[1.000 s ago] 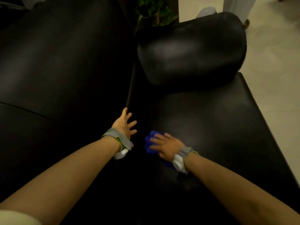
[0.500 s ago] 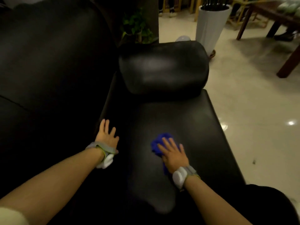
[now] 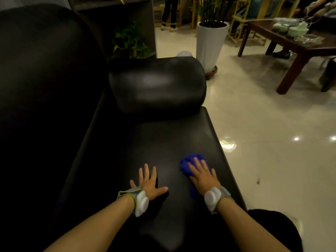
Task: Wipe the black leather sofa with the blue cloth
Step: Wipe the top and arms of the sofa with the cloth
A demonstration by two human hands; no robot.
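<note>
the seat of the sofa (image 3: 163, 139) is being wiped: the cloth (image 3: 189, 163) is pressed flat under the spread right hand (image 3: 203, 176), while the left hand (image 3: 149, 182) is braced open beside it. the far cushion (image 3: 157, 84) probably should be reached next.

Far ahead of the hands stand a leafy green plant (image 3: 130, 42) and a tall white planter (image 3: 209, 46), a dark wooden table (image 3: 298, 46) off to their right.
</note>
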